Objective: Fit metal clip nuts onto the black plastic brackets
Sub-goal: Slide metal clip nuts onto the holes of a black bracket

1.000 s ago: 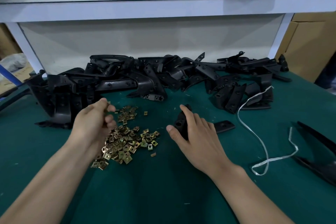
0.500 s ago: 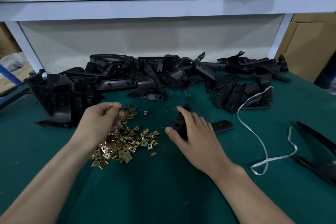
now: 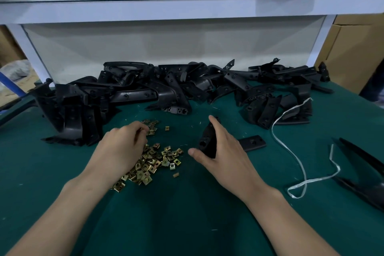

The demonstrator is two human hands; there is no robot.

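The right hand grips a black bracket on the surface; the left hand curls over the clip nuts, hold unclear. Best to single out one nut, mouth toward the bracket edge.

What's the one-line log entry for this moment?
left hand over clip nuts, grip unclear | right hand holds bracket | bracket pile behind

Two hands are seen: left hand, right hand. One black bracket is gripped by the latter. Several dozen clip nuts are piled at its 9 o'clock. The bracket heap at 12 o'clock cannot be counted. One white strap lies at 3 o'clock.
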